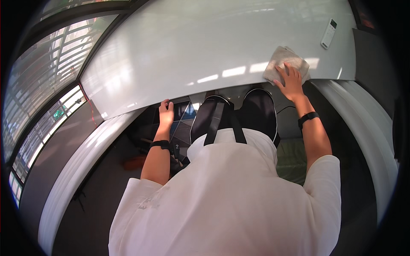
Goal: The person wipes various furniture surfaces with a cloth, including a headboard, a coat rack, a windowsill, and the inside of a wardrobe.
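A folded beige cloth [279, 56] lies on the glossy white ledge [171, 51], close to its near edge on the right. My right hand [292, 82] rests over the cloth, its bent fingers gripping it against the surface. At the near edge further left is my left hand [166, 112], with nothing visible in it. Its fingers are loosely curled and slightly apart, and the frame does not show clearly whether they touch the edge. Dark bands circle both wrists.
A white remote control [328, 34] lies on the ledge at the far right. Barred windows [55, 59] run along the left. White curtains [85, 153] hang at both sides below the ledge. Dark tiles [181, 128] show beneath my left arm.
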`<state>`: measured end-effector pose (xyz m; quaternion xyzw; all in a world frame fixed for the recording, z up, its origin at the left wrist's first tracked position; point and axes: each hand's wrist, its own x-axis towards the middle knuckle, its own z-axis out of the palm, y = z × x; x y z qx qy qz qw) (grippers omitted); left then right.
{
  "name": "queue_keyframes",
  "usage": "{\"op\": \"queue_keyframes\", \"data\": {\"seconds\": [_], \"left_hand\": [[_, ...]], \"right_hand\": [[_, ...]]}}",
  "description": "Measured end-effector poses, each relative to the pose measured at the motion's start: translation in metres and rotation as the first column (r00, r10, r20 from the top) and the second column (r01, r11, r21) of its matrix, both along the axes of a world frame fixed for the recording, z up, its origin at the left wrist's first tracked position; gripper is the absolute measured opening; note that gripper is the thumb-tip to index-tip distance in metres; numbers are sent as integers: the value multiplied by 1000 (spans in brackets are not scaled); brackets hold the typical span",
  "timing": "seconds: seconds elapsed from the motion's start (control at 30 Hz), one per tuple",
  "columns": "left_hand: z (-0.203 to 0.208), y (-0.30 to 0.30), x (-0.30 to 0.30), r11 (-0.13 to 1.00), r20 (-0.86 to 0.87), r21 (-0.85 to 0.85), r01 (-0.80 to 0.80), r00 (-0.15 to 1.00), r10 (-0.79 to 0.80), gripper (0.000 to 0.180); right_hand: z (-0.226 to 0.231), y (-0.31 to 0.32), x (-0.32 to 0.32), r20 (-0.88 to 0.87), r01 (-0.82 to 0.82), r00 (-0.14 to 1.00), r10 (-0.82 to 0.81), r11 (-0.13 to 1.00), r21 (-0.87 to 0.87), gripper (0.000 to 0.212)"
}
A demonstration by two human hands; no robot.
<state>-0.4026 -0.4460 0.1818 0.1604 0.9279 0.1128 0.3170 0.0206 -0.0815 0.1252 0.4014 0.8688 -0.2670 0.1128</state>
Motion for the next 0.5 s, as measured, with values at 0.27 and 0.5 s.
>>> {"op": "queue_keyframes", "data": {"seconds": [0.27, 0.5], "left_hand": [[-61, 11, -57, 979, -397, -106, 176, 895, -204, 42], [-162, 22, -124, 999, -570, -34, 31, 820, -45, 48]], "right_hand": [[-59, 42, -28, -343, 289, 923, -177, 905, 312, 52], [-130, 14, -82, 63, 310, 856, -513, 607, 731, 60]]}}
